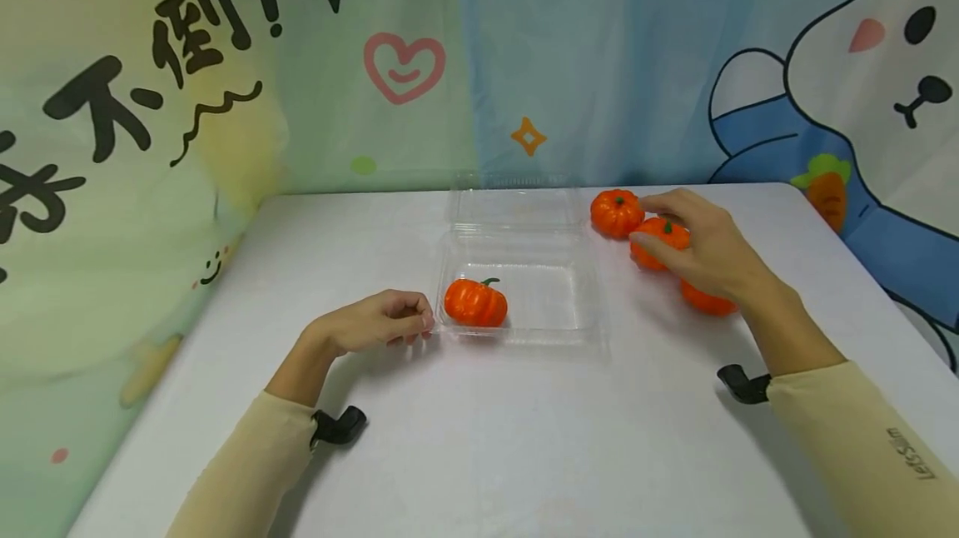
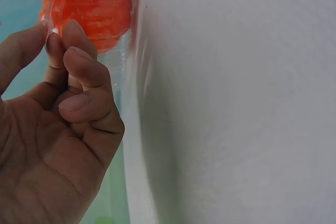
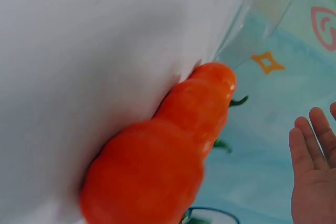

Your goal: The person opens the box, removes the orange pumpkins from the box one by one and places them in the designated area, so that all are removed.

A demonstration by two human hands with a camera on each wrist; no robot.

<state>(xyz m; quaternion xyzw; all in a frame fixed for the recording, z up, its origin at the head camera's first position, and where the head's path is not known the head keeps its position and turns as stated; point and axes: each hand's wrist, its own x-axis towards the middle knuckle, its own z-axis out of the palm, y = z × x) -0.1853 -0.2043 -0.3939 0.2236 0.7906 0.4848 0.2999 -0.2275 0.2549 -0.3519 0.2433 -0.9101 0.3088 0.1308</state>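
A clear plastic clamshell box [image 1: 550,330] stands with its lid [image 1: 517,209] folded back. One small orange pumpkin [image 1: 475,303] with a green stem sits in its front left corner. My left hand [image 1: 382,321] pinches the box's left front edge between thumb and fingertips, as the left wrist view shows. To the right of the box, three more pumpkins form a slanting row: a far one [image 1: 617,211], a middle one [image 1: 672,236] and a near one [image 1: 704,300]. Above the middle one hovers my right hand [image 1: 712,246], thumb and fingers spread apart, partly hiding it and the near one.
A white cloth covers the table [image 1: 479,438]. Behind it hangs a printed curtain [image 1: 599,63] with cartoon drawings, meeting the table's back edge. Black straps with small mounts [image 1: 340,425] sit at both sleeve cuffs.
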